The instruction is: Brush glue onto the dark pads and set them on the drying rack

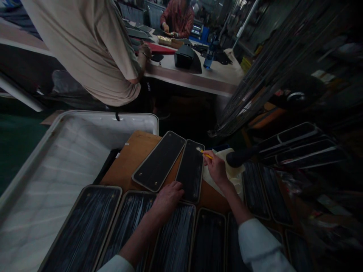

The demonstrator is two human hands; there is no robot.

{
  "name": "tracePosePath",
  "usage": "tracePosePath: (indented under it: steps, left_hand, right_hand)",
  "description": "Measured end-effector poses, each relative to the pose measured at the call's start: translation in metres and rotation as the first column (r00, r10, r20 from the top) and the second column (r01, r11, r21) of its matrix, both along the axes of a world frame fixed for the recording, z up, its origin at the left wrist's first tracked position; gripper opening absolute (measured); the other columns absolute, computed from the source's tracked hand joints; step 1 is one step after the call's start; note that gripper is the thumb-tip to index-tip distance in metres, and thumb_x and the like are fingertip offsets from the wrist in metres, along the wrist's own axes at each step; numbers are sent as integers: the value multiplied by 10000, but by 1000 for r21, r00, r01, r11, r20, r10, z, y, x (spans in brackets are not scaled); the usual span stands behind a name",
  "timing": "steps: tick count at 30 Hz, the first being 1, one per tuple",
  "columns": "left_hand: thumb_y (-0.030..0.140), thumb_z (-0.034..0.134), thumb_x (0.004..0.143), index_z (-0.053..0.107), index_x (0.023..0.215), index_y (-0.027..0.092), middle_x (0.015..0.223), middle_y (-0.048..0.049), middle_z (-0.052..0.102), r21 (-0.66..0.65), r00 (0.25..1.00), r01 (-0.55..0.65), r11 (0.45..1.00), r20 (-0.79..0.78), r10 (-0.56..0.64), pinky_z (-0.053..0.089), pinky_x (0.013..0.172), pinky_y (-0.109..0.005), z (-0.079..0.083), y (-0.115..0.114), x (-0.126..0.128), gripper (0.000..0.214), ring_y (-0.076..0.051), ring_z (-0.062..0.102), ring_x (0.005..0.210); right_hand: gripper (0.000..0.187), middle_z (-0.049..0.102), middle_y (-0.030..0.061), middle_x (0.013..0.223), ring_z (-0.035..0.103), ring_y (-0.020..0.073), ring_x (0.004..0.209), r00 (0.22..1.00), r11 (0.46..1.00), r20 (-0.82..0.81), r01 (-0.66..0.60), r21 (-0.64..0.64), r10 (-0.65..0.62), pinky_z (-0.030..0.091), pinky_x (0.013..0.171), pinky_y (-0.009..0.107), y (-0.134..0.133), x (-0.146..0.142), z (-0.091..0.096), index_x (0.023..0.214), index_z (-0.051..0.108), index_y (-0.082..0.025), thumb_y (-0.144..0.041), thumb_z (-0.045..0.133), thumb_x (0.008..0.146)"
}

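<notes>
A black oblong panel (189, 172) with a pale edge lies on a brown board, pointing away from me. My left hand (170, 194) is at its near left corner, fingers bent and pressed on the edge. Above its far end, my right hand (216, 166) pinches a thin yellow stick (207, 155), which looks like a small brush. The stick's tip meets a whitish smear (199, 149) on the panel. Just left, a second black panel (159, 160) lies tilted, with small metal studs near its ends. Its underside is hidden.
Several dark panels (210, 238) stand in rows nearest me. At left is a large white bin (28, 189). A dark round-ended object (238, 158) rests over pale sheets (224, 177) at right. One person (96, 53) stands at the worktable (193, 80); another sits beyond.
</notes>
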State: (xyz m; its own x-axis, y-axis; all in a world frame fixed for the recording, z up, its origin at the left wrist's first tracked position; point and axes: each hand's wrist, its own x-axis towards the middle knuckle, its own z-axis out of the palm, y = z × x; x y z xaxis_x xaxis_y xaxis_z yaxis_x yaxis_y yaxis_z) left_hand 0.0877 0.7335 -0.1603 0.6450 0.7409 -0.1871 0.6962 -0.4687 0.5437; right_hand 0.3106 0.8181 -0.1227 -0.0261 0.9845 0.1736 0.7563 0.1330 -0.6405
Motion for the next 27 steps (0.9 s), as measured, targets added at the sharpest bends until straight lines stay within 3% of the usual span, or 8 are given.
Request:
tracePosePath:
  steps: [3,6,11,13,16,21,24,27]
  left_hand:
    - [179,496,912,667,1050,199,1105,-79,621,-16,1000,3,1000,5,-3,494,913,-374,5,1,-2,220,-237,564,1096]
    - [182,494,916,663,1058,197,1115,-79,622,-20,1000,2,1000,12,-2,493,922,-370,9,1,-3,221,-236,560,1112]
    - [187,492,918,654,1024,193,1094,-78,624,9,1000,0,1000,18,0,488,908,-364,7,0,-4,194,-232,559,1089]
    - [182,491,915,653,1023,201,1095,-75,622,8,1000,4,1000,31,-5,482,914,-355,5,0,-4,195,-225,554,1091]
    - [138,471,907,650,1077,213,1137,-75,618,-11,999,15,1000,34,-14,469,951,-357,3,0,-4,258,-222,543,1127]
    - [60,437,872,601,1216,244,1289,-73,569,57,999,-39,998,-14,40,462,971,-357,10,2,-20,422,-220,528,1179]
    - [130,488,873,574,1266,240,1320,-95,542,216,975,-142,966,-138,174,446,986,-399,12,14,-48,417,-267,488,1223]
    - [346,561,873,564,1301,217,1289,-141,535,280,921,-183,942,-286,264,457,937,-449,5,28,-77,447,-336,491,1189]
  right_hand:
    - [266,703,28,839,644,152,613,999,1000,49,-3,14,2,482,625,280,19,-1,-15,1079,619,-225,-371,430,962]
    - [247,689,15,809,637,154,579,1000,998,26,9,-59,-7,485,599,283,10,-3,-22,1061,616,-235,-380,449,952]
    - [248,674,-1,798,647,155,614,996,971,-85,-55,-234,35,498,612,279,-66,-10,-7,1042,616,-254,-426,468,944]
    - [277,652,-11,733,651,152,608,976,947,-210,-23,-322,-48,491,576,264,-104,-4,8,1036,612,-246,-458,460,944]
    - [314,649,-13,708,659,149,626,923,921,-308,105,-374,-230,469,526,239,-149,25,35,1076,603,-239,-490,481,931]
    - [323,662,-6,710,645,140,637,890,884,-164,370,-286,-426,465,535,230,-185,90,71,1067,616,-240,-505,524,906]
    - [330,667,-6,715,664,154,660,898,874,-68,401,-275,-434,503,597,258,-188,113,74,1056,619,-250,-523,521,899]
    - [336,678,-2,731,681,168,691,924,890,10,370,-266,-381,523,664,292,-180,124,61,1080,616,-257,-516,479,915]
